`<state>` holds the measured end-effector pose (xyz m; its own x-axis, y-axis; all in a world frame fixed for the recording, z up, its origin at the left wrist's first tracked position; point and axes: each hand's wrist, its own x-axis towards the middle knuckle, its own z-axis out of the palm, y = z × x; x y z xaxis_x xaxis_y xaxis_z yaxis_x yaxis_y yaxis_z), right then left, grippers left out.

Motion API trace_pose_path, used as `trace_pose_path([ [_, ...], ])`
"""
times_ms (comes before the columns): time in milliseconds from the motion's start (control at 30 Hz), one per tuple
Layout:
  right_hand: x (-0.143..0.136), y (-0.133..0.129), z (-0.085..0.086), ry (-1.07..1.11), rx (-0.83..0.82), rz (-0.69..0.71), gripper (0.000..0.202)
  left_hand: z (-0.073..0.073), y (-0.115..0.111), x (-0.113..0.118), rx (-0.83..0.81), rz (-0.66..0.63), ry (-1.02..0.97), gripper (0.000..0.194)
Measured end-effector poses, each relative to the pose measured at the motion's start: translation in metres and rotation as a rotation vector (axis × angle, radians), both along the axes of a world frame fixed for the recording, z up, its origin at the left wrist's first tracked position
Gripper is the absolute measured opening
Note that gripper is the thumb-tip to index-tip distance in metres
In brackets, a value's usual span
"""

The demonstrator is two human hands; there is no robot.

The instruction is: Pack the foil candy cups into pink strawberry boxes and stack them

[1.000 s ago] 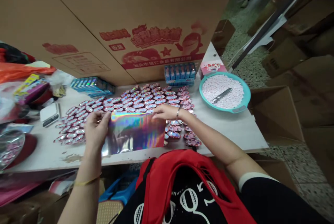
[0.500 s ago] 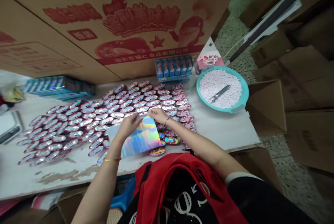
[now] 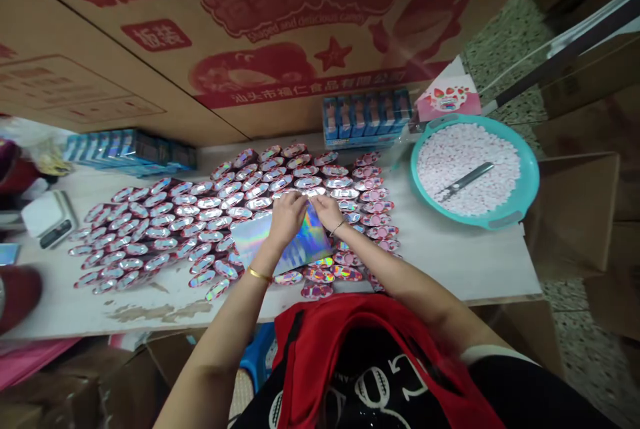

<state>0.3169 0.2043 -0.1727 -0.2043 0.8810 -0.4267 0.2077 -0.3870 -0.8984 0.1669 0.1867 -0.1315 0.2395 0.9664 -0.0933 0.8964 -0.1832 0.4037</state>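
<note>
A shiny, rainbow-silver sheet or film [image 3: 255, 234] lies tilted over the rows of small packs, just in front of me. My left hand [image 3: 287, 219] is closed at its upper edge, fingers bent and pinched. Close beside it, my right hand [image 3: 327, 213] pinches the same edge, so the fingertips of both hands nearly meet. The exact grip under the fingers is partly hidden. All around stand several small foil packs [image 3: 170, 221] with red-edged, silvery oval tops, crowded together on the white table [image 3: 450, 262].
At the right, a turquoise basin [image 3: 527, 179] holds small pale candies with a grey scoop-like tool [image 3: 467, 180] on top. Blue boxes [image 3: 367, 119] stand against large cartons [image 3: 280, 95] at the back. A white scale [image 3: 47, 217] sits left; an open carton [image 3: 575, 215] is at the right edge.
The view has shifted, bringing the scale further in at left. Both hands have drawn closer together at the sheet's upper edge, and the left hand now covers more of it.
</note>
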Motion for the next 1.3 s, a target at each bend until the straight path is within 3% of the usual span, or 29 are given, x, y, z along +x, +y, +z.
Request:
trace_pose_path([
  [167, -0.006, 0.009, -0.008, -0.014, -0.045, -0.058, 0.036, -0.002, 0.002, 0.010, 0.036, -0.027, 0.069, 0.029],
  [300, -0.008, 0.012, -0.012, -0.018, -0.084, -0.081, 0.034, -0.005, -0.006, 0.015, 0.067, -0.003, 0.015, 0.027],
  [400, -0.008, 0.016, -0.016, -0.012, -0.088, -0.096, 0.034, 0.002, -0.024, 0.019, 0.074, 0.016, -0.093, 0.022],
  [500, -0.006, 0.020, -0.021, -0.008, -0.081, -0.109, 0.033, 0.014, -0.048, 0.018, 0.031, -0.042, -0.300, 0.014],
  [567, -0.005, 0.021, -0.025, -0.007, -0.073, -0.113, 0.033, 0.022, -0.056, 0.014, 0.042, 0.026, -0.451, 0.010],
  [633, -0.006, 0.022, -0.027, -0.006, -0.059, -0.109, 0.033, 0.025, -0.050, 0.009, 0.084, 0.193, -0.516, 0.015],
  [700, -0.008, 0.022, -0.027, -0.003, -0.042, -0.096, 0.033, 0.023, -0.032, 0.005, 0.099, 0.276, -0.451, 0.031],
  [767, -0.010, 0.022, -0.025, 0.001, -0.023, -0.080, 0.033, 0.018, -0.007, 0.002, 0.057, 0.213, -0.290, 0.048],
  [867, -0.014, 0.023, -0.021, 0.001, 0.003, -0.070, 0.030, 0.010, 0.020, 0.000, -0.029, 0.069, -0.042, 0.056],
  [967, -0.016, 0.024, -0.020, -0.007, 0.024, -0.077, 0.028, 0.003, 0.026, 0.000, -0.025, -0.008, 0.044, 0.055],
  [1067, -0.018, 0.025, -0.023, -0.026, 0.037, -0.096, 0.029, 0.001, 0.017, 0.000, 0.009, -0.029, 0.021, 0.055],
  [1167, -0.020, 0.031, -0.026, -0.073, 0.049, -0.120, 0.033, 0.010, 0.000, -0.001, 0.058, 0.019, -0.080, 0.054],
  [1300, -0.012, 0.043, -0.016, -0.130, 0.076, -0.101, 0.035, 0.045, -0.030, 0.004, 0.220, 0.286, -0.409, 0.064],
])
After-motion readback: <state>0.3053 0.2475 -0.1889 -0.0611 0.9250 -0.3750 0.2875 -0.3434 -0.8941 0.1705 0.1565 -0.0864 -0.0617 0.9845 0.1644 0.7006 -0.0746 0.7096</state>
